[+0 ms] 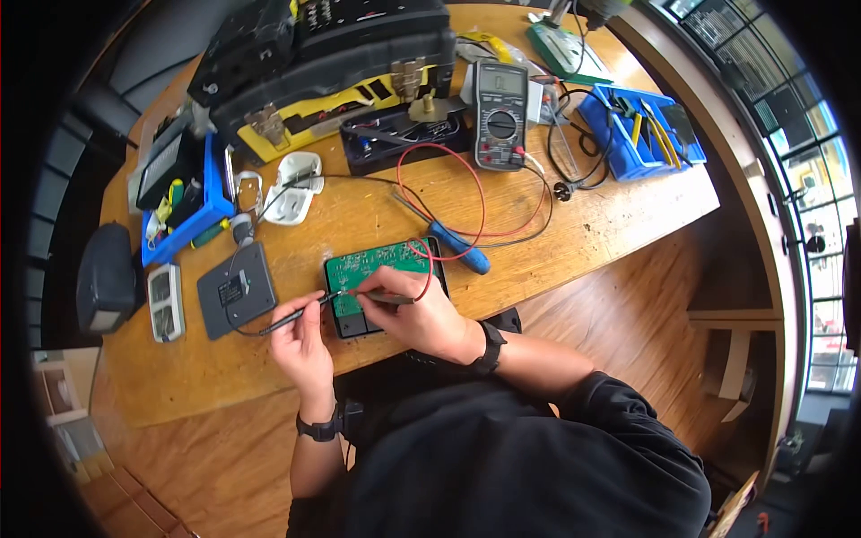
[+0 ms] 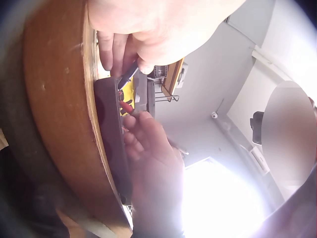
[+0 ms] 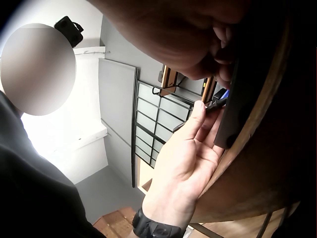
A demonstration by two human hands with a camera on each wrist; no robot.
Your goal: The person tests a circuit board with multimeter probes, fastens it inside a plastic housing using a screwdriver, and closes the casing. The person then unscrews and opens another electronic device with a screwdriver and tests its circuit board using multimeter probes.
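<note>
A green circuit board (image 1: 381, 260) lies in a black plastic housing (image 1: 355, 325) near the table's front edge. My left hand (image 1: 303, 351) pinches a black multimeter probe (image 1: 285, 321) at the board's left side, its tip over the board. My right hand (image 1: 432, 316) holds the red multimeter probe (image 2: 127, 107) like a pen, knuckles over the board, tip close to the black one. Red lead (image 1: 430, 278) loops from the right hand toward the digital multimeter (image 1: 500, 117), which stands at the back. In the right wrist view, the left thumb and fingers grip the black probe (image 3: 216, 104).
A blue-handled screwdriver (image 1: 462, 249) lies right of the housing. Left of it are a dark flat cover (image 1: 237, 289), a white-framed device (image 1: 165, 303) and a blue tool bin (image 1: 193, 224). Behind stands a large black-and-yellow toolbox (image 1: 332, 108); another blue bin (image 1: 641, 134) sits at right.
</note>
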